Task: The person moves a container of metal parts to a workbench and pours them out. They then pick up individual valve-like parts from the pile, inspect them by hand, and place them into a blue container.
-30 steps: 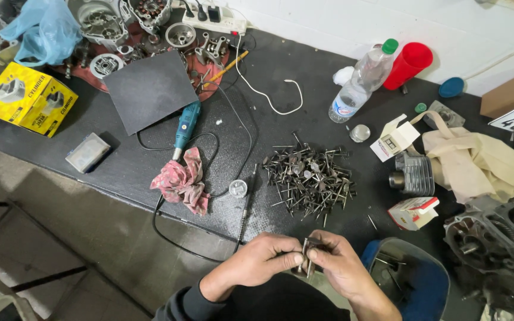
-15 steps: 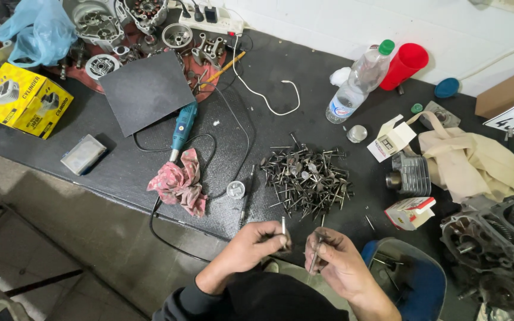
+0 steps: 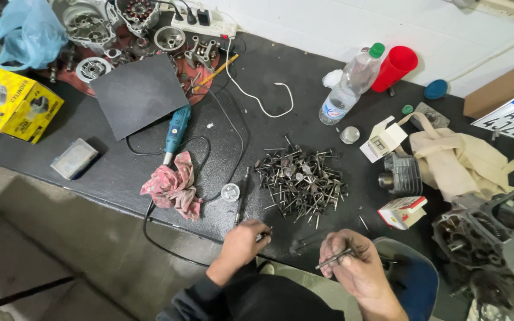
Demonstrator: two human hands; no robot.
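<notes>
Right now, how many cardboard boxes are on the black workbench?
4: a yellow printed box at the far left, a small white box near the clear plastic bottle, a red-and-white box, and a brown box far right. Others may be hidden.

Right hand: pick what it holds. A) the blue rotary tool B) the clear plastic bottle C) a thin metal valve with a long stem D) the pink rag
C: the right hand grips a thin metal valve by its stem near the table edge, while the blue rotary tool, clear plastic bottle and pink rag lie untouched on the black table.
</notes>
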